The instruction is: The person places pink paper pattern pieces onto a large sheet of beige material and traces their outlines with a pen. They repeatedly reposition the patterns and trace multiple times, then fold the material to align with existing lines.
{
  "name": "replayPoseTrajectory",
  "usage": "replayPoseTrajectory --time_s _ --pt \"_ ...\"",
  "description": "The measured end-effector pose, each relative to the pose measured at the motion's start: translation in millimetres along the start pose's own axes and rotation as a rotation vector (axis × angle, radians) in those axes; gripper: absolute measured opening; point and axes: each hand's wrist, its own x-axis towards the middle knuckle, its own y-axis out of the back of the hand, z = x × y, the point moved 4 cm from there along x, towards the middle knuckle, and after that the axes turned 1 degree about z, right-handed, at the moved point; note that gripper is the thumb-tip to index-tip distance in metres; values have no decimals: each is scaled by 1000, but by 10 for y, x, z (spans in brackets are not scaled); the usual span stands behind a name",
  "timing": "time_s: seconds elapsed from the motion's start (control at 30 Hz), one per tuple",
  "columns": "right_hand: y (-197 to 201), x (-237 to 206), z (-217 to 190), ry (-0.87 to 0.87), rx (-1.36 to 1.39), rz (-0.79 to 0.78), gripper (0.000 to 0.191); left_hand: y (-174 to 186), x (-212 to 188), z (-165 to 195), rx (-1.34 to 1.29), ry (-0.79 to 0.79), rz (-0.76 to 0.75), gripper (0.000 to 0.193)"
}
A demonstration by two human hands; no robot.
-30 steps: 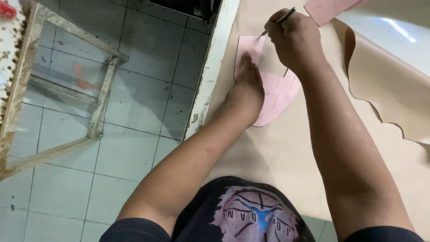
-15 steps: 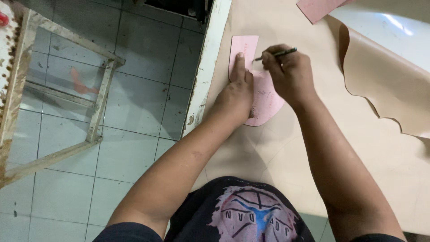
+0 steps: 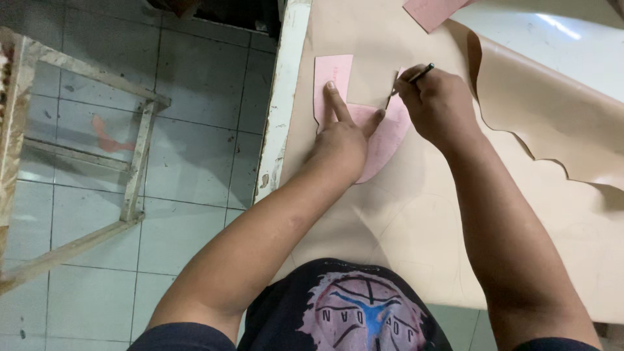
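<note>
left hand (image 3: pixel 341 140): flat, fingers spread, pressing on pink template (image 3: pixel 383 133).
right hand (image 3: pixel 437 107): closed around dark pen (image 3: pixel 416 76), tip at template edge.
pink template: lying on tan sheet (image 3: pixel 416 221), near table's white edge (image 3: pixel 279 110).

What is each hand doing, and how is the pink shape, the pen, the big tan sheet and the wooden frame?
left hand: pressed flat on the pink shape, fingers spread
right hand: closed around the pen
pen: tilted, tip at the shape's edge
pink shape: lying flat on the tan sheet
tan sheet: spread out, far edge curled up
wooden frame: standing on the tiled floor
</note>
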Motion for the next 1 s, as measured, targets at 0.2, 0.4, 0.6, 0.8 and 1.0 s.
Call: replayPoseTrajectory --time_s 0.2,0.4,0.6,0.8,1.0 --pt "49 232 244 32 68 112 15 -23 50 98 75 -8 46 105" --pt "55 239 298 -24 117 128 14 12 26 124 54 19 4 108" --pt "91 90 453 -156 238 114 17 37 -7 121 -7 12 57 103" --pt "226 -222 618 -221 189 159 16 49 -16 128 -11 5 78 104" --pt "175 -404 676 -199 246 213 14 69 -26 142 51 3 98 109"
